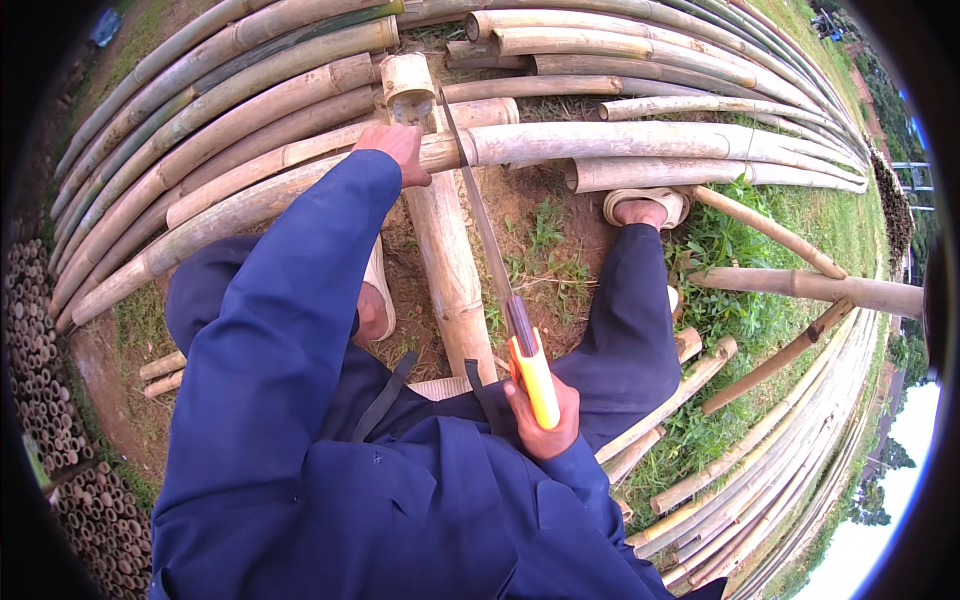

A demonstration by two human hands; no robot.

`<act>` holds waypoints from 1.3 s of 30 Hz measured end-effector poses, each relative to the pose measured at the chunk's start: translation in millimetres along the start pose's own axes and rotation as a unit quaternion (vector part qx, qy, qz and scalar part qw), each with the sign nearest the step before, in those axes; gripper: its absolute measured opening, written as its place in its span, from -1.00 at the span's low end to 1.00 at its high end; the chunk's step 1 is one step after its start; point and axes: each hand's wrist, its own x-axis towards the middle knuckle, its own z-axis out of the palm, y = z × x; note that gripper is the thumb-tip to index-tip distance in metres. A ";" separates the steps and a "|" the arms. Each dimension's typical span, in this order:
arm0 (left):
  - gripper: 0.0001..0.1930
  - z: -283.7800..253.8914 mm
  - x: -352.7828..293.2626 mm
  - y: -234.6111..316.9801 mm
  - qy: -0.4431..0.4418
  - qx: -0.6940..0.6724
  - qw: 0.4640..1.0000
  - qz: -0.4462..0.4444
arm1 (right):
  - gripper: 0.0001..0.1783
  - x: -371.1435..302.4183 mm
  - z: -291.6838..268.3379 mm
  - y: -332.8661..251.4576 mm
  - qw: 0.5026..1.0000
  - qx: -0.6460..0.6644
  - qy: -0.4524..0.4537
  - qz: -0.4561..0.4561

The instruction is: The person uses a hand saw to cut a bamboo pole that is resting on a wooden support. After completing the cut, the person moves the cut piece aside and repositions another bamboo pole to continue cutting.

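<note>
My right hand (545,412) is wrapped round the orange and yellow handle of a hand saw (488,230). Its long blade points away from me and crosses a bamboo pole (590,142) near the middle of the view. Just left of the blade, my left hand (398,150) grips the same pole from above. Beneath it runs a thick upright-leaning bamboo post (447,270), extending from between my legs toward a notched bamboo end (408,80). Whether the blade has cut into the pole I cannot tell.
Long bamboo poles (260,75) lie in rows beyond my hands, and more poles (760,480) at the right. A bamboo trestle (800,285) stands right of my foot. Stacked short bamboo pieces (45,370) line the left edge. My sandalled feet (645,208) rest on the ground.
</note>
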 end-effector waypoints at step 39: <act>-0.40 5.5 2.0 0.1 -0.024 -0.031 0.999 -0.007 | -0.82 94.8 31.7 20.4 1.000 0.003 0.005 0.026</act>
